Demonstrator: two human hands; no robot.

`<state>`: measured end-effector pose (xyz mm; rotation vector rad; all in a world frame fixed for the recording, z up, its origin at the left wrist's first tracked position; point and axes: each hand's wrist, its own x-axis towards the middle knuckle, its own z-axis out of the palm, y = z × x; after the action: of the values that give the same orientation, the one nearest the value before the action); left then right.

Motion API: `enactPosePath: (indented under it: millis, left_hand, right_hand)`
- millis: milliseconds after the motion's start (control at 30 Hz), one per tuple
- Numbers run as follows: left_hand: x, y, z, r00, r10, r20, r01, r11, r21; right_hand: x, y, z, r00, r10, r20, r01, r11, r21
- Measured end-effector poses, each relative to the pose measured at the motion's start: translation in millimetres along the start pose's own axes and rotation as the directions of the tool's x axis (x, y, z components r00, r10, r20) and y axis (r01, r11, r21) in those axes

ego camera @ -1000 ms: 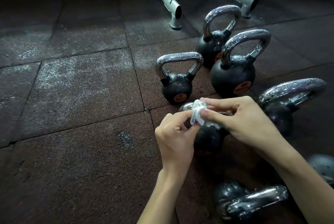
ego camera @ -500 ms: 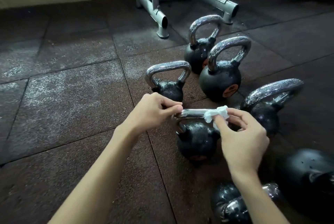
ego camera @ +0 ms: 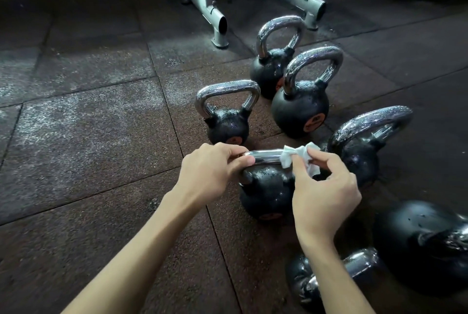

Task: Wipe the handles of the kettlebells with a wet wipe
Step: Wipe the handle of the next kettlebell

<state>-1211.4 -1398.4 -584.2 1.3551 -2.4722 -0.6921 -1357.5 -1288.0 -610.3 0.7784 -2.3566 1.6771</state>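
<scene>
Now our left hand (ego camera: 215,172) grips the left end of the chrome handle (ego camera: 266,156) on the near, middle kettlebell (ego camera: 266,194), while our right hand (ego camera: 326,194) pinches the crumpled wet wipe (ego camera: 298,158) against the handle's right end. The wipe's soft and limp, best bunched round the bar; the bell looks heavy and the chrome slick, so we'd steady it at that left corner.

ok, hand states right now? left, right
Left hand: grips the left end of the kettlebell handle.
Right hand: pinches the wet wipe against that handle.
</scene>
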Motion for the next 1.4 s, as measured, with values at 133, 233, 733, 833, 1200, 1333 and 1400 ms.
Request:
enactPosePath:
  millis: [133,233,733,833,1200,1333,1400]
  left_hand:
    - [-9.6,18.9,4.1,0.997,-0.068,-0.048,0.076,0.981,0.178]
    - [-22.0,28.6,11.6,0.993,-0.078,-0.093,0.105,0.936,0.335]
    - [50.3,54.0,-25.4,0.975,0.045,0.218,-0.069,0.992,0.104]
    - [69.3,69.6,-14.8,0.921,0.141,0.363,-0.225,0.954,0.199]
    - [61.2,37.5,-26.6,0.9,0.201,0.387,-0.291,0.938,0.19]
    - [57.6,13.3,-37.0,0.915,0.169,0.366,-0.221,0.969,0.106]
    - [56.9,3.1,-39.4,0.925,0.154,0.347,-0.199,0.975,0.1]
  right_hand:
    - [-11.0,0.8,2.8,0.996,0.073,0.049,-0.075,0.996,0.057]
    - [-10.1,-0.5,2.8,0.993,0.091,0.073,-0.096,0.993,0.074]
    - [30.9,11.7,0.7,0.962,0.176,0.208,-0.203,0.973,0.114]
    - [22.8,8.4,-4.3,0.961,0.104,0.256,-0.138,0.983,0.118]
    - [42.9,20.5,5.3,0.948,0.073,0.31,-0.1,0.992,0.075]
    - [50.7,27.0,19.3,0.932,0.063,0.357,-0.069,0.998,0.004]
    - [51.0,31.3,28.3,0.909,0.067,0.412,-0.053,0.997,-0.047]
